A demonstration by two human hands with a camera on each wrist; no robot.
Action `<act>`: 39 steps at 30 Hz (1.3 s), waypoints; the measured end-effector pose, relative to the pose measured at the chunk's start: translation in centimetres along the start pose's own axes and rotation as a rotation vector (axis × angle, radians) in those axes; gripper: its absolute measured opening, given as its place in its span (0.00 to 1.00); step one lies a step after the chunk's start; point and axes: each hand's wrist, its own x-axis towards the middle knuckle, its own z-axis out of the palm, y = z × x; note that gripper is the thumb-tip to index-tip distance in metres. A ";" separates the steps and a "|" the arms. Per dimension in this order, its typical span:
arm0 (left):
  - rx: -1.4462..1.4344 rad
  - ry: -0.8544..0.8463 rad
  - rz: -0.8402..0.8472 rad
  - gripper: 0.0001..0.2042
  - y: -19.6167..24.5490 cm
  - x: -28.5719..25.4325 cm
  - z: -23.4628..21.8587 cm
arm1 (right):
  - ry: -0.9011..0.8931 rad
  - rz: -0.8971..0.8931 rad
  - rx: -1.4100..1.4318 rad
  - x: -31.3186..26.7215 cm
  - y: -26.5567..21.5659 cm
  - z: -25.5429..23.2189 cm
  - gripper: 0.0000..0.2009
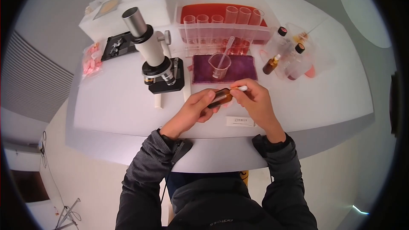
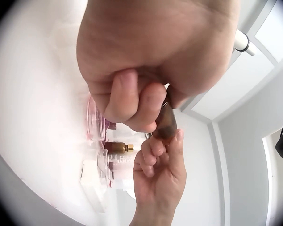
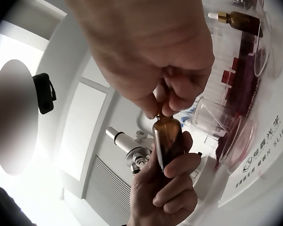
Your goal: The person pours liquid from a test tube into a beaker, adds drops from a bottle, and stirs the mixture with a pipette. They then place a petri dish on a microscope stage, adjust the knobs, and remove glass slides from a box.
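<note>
My left hand (image 1: 197, 107) grips an amber glass dropper bottle (image 1: 220, 98) by its body, above the table's near side. At the bottle's neck, the fingers of my right hand (image 1: 259, 104) pinch the dropper cap, and its white rubber bulb (image 1: 243, 88) sticks out past them. The right wrist view has the bottle (image 3: 166, 134) upright between both hands, its neck right at the right fingertips. A white slide box (image 1: 240, 121) with printed lettering lies below the right hand. Just beyond the hands, a clear beaker (image 1: 219, 70) with a plastic pipette in it stands on a purple cloth (image 1: 200, 74).
A microscope (image 1: 155, 57) stands to the left. Behind the cloth are several test tubes (image 1: 202, 27) and a clear tub (image 1: 268, 21) with red inside. To the right stand another amber dropper bottle (image 1: 269, 66) and black-capped bottles (image 1: 295, 61).
</note>
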 end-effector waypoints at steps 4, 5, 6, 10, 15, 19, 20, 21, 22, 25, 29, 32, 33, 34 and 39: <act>-0.065 -0.008 -0.041 0.23 0.0 0.2 -0.5 | 0.012 -0.235 -0.177 0.1 0.2 -0.4 0.09; -0.045 0.012 -0.037 0.23 0.0 0.1 -0.5 | 0.015 -0.283 -0.251 0.1 0.1 -0.6 0.10; -0.024 0.030 -0.032 0.23 -0.1 0.1 -0.5 | 0.021 -0.226 -0.265 0.1 0.0 -0.6 0.10; 0.014 0.034 -0.034 0.22 -0.1 0.3 -0.4 | -0.012 -0.014 -0.221 -0.2 1.0 -1.3 0.10; -0.083 0.060 -0.028 0.23 -0.2 0.3 -0.6 | 0.045 -0.224 -0.174 0.2 0.1 -0.5 0.09; -0.107 0.038 -0.056 0.25 -0.2 0.3 -0.6 | 0.010 -0.078 -0.129 -0.1 0.7 -1.0 0.10; -0.115 0.035 -0.059 0.25 -0.2 0.3 -0.5 | -0.018 -0.006 -0.121 -0.1 0.9 -1.3 0.11; -0.123 0.031 -0.062 0.25 -0.1 0.2 -0.5 | -0.018 -0.063 -0.147 -0.1 0.9 -1.4 0.11; -0.131 0.029 -0.064 0.25 -0.1 0.2 -0.4 | -0.018 -0.121 -0.173 -0.1 0.6 -1.4 0.12; -0.213 0.005 -0.050 0.25 -0.2 0.2 -0.7 | 0.032 -0.242 -0.143 0.0 0.1 -0.7 0.11; -0.233 0.000 -0.066 0.24 -0.2 0.2 -0.8 | 0.134 -0.176 -0.080 -0.1 -0.1 -0.1 0.10; -0.221 -0.001 -0.075 0.24 -0.3 0.2 -0.8 | 0.058 0.054 -0.075 -0.4 0.1 -1.1 0.09; -0.217 0.000 -0.077 0.24 -0.3 0.2 -0.8 | 0.050 -0.013 -0.059 -0.3 0.3 -1.2 0.09; -0.213 0.002 -0.078 0.23 -0.3 0.2 -0.9 | 0.042 -0.080 -0.042 -0.2 0.6 -1.3 0.09; -0.236 0.006 -0.072 0.23 -0.2 0.2 -0.9 | 0.033 -0.166 0.056 0.0 0.8 -1.1 0.09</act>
